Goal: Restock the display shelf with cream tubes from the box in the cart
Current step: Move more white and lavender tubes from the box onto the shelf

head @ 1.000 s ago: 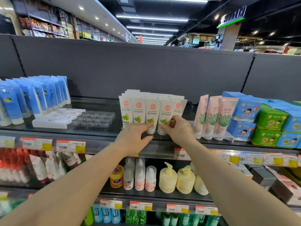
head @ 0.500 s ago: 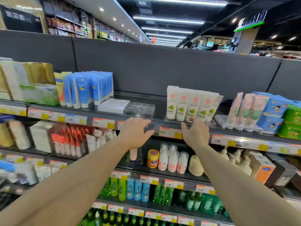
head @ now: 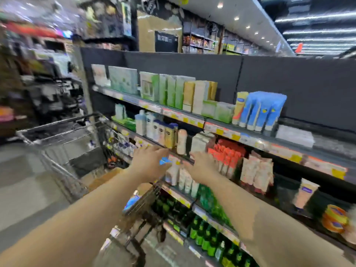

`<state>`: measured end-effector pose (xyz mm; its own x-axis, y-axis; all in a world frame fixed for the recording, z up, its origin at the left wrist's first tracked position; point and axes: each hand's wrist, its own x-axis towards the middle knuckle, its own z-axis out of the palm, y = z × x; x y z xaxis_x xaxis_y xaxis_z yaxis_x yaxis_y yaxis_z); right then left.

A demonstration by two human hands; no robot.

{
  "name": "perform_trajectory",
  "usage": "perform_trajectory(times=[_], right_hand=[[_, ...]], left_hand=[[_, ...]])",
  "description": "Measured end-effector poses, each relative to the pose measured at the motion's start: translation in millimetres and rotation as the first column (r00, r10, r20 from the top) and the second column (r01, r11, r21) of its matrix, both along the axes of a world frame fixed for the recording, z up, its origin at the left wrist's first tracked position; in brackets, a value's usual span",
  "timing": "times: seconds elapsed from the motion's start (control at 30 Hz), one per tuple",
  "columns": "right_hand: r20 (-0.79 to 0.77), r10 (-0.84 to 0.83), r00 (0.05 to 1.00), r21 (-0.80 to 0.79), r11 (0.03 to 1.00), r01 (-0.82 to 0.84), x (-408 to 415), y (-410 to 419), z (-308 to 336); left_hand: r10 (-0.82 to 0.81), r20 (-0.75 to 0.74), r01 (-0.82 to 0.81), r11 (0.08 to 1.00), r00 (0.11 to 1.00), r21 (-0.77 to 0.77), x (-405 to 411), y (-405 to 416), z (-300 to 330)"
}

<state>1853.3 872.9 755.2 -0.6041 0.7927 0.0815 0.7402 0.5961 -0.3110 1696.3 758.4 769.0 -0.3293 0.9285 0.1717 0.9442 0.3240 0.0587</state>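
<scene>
Head: left hand (head: pixel 149 162), right hand (head: pixel 202 166) empty; cart (head: pixel 63 135) lower-left.

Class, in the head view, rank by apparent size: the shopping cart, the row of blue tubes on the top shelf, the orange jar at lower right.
1. shopping cart
2. blue tubes
3. orange jar, though nearness and blur inflate it.

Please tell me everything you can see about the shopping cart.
The shopping cart is a metal wire basket, grey and blurred by motion, standing in the aisle at the left end of the shelves. Its rim is a dark bar. Low inside, something brown like cardboard shows. Neither hand touches it; the left hand hovers open, near its right corner.
</scene>
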Motion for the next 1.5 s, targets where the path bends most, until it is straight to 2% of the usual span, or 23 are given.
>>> perform_trajectory(times=[0.17,0.33,0.6,0.73,0.93,1.13,1.33,1.5], right_hand=[[0.017,0.177,0.984,0.031,0.984,-0.177,-121.5,-30.0,-10.5],[-0.019,0.271,0.962,0.033,0.962,-0.270,-216.5,-33.2,-37.7],[-0.029,0.320,0.947,-0.052,0.946,-0.321,-338.0,34.7,-75.0],[-0.029,0.304,0.952,-0.076,0.949,-0.305,-381.3,83.2,-90.8],[0.029,0.243,0.970,-0.115,0.964,-0.238,-410.7,130.8,-125.8],[0.098,0.129,0.987,-0.248,0.963,-0.101,-432.3,159.2,-182.9],[0.182,-0.068,0.981,-0.427,0.893,0.141,-443.3,150.5,-231.7],[0.252,-0.158,0.955,-0.517,0.812,0.270,-454.9,141.1,-269.9]], left_hand=[[0.207,-0.047,-0.207,0.978,0.977,0.006,-89.2,-56.4,-10.8],[0.347,-0.028,-0.347,0.938,0.938,-0.019,-160.4,-66.0,-31.0],[0.411,0.029,-0.405,0.906,0.911,-0.122,-275.9,-0.7,-64.4],[0.405,0.058,-0.398,0.912,0.913,-0.105,-321.5,48.6,-85.8],[0.331,0.081,-0.318,0.937,0.940,-0.142,-385.2,104.5,-132.1],[0.144,0.209,-0.087,0.961,0.967,-0.262,-438.9,159.5,-205.3],[-0.044,0.306,0.166,0.908,0.951,-0.384,-486.6,195.5,-266.9],[-0.093,0.428,0.294,0.851,0.899,-0.435,-503.9,191.8,-320.8]])
